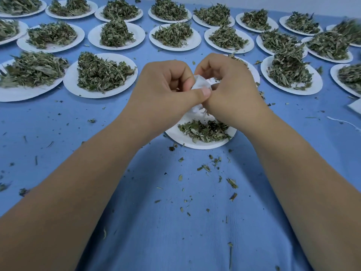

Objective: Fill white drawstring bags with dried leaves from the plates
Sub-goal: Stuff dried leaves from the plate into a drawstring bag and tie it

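A white drawstring bag [200,83] is held between both hands above the nearest white plate [197,143]. My left hand [166,89] grips the bag's left edge, its thumb pressed over the cloth. My right hand [230,85] has its fingers curled round the bag's right side. Most of the bag is hidden by the fingers; a bit of white cloth shows below the hands. On the plate lies a thin layer of dried green leaves [205,130].
Several white plates heaped with dried leaves stand in rows across the blue cloth behind the hands, such as one plate [84,89] to the left and another [304,90] to the right. Leaf crumbs litter the cloth. More white cloth [356,106] and a string lie at the right edge.
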`<action>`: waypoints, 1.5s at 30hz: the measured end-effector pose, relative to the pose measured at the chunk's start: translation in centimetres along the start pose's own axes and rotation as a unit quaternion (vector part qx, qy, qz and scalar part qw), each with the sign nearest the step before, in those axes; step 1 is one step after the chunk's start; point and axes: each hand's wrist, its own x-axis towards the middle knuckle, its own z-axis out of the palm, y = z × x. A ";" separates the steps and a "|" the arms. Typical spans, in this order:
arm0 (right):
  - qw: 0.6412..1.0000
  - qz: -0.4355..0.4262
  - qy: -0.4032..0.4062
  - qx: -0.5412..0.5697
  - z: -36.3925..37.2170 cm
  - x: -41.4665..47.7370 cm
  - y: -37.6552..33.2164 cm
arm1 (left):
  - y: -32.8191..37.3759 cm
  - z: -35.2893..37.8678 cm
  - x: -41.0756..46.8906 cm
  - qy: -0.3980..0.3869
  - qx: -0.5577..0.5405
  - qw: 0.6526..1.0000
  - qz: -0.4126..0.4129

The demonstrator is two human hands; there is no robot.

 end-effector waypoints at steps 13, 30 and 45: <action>0.999 0.016 0.020 0.047 -0.4 -1.1 -0.4 | -0.5 -0.8 0.0 0.089 0.321 0.936 0.111; 0.954 0.012 -0.037 0.297 -1.7 -0.9 0.0 | -1.1 -3.3 -0.2 -0.086 0.278 0.944 0.154; 0.994 -0.091 0.064 -0.005 -0.6 -2.5 -1.6 | -3.0 -1.7 0.4 0.086 0.315 0.935 0.138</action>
